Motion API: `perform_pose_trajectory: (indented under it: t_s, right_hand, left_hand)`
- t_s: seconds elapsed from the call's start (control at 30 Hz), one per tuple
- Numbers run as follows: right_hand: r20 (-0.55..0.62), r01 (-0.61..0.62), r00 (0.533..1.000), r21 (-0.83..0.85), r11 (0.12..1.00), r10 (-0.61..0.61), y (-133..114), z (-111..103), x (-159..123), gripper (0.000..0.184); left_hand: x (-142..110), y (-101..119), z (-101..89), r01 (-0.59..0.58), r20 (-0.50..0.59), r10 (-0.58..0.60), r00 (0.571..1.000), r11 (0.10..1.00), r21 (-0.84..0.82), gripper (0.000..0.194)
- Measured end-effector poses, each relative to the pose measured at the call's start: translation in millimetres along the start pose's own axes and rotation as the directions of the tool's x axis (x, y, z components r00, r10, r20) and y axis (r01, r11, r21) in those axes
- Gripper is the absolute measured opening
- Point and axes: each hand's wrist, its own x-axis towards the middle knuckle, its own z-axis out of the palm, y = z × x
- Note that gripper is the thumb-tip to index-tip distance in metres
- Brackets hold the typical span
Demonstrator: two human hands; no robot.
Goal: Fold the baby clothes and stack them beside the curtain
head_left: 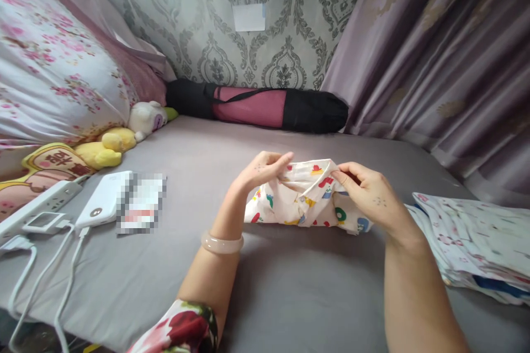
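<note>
A white shirt [308, 206] with colourful printed figures is bunched up between my hands, over the grey sheet. Its neckline and a button on the front placket face me. My left hand [265, 168] grips the neckline's left side, with the thumb along the top edge and the other fingers partly hidden by cloth. On the opposite side, my right hand [366, 187] pinches the corner of the neckline between thumb and fingers. The shirt's lower part lies folded beneath, close to the bed surface.
On the right is a stack of folded clothes [480, 242]. A white power bank [105, 198], a blurred-out packet [143, 204], cables and a power strip [39, 212] lie left. Plush toys [101, 148] line the left edge; a long black-and-pink bag [252, 105] lies at the back wall.
</note>
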Motion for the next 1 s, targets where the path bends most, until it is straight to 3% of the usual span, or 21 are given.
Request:
perform_pose_trajectory:
  t_s: [0.07, 0.13, 0.3, 0.4, 0.47, 0.67, 0.83, 1.0]
  right_hand:
    - [-0.07, -0.019, 0.997, -0.005, 1.0, 0.018, 8, -3, 2, 0.035]
    - [-0.136, -0.03, 0.99, 0.001, 1.0, 0.029, 17, -4, 3, 0.039]
    - [-0.237, -0.073, 0.968, 0.031, 0.997, 0.079, 36, -3, 8, 0.044]
    - [-0.277, -0.113, 0.952, 0.069, 0.991, 0.128, 42, -1, 9, 0.044]
    - [-0.294, -0.129, 0.944, 0.094, 0.987, 0.152, 44, 1, 10, 0.043]
    - [-0.272, -0.119, 0.947, 0.196, 0.973, 0.17, 49, 2, 10, 0.041]
    - [-0.138, -0.071, 0.983, 0.31, 0.948, 0.119, 37, -7, 7, 0.038]
    - [0.004, -0.125, 0.991, 0.431, 0.894, 0.136, 10, -32, 11, 0.036]
  left_hand:
    - [1, -8, -12.6, 0.07, -0.07, -0.071, 0.995, 0.997, -0.014, 0.059]
    - [1, -14, -21.1, 0.127, -0.061, -0.132, 0.989, 0.989, -0.08, 0.062]
    - [-3, -18, -25.7, 0.115, 0.155, -0.092, 0.984, 0.982, -0.147, 0.047]
    - [-3, -19, -24.3, 0.154, 0.293, -0.101, 0.951, 0.975, -0.161, 0.04]
    - [-2, -22, -23.1, 0.18, 0.329, -0.116, 0.937, 0.969, -0.17, 0.039]
    - [5, -27, -19.9, 0.123, 0.085, -0.112, 0.99, 0.982, -0.145, 0.037]
    - [8, -11, -24.6, 0.109, -0.12, -0.129, 0.984, 0.981, -0.16, 0.037]
    - [3, 17, -43.3, -0.129, -0.207, 0.106, 0.973, 0.986, -0.102, 0.034]
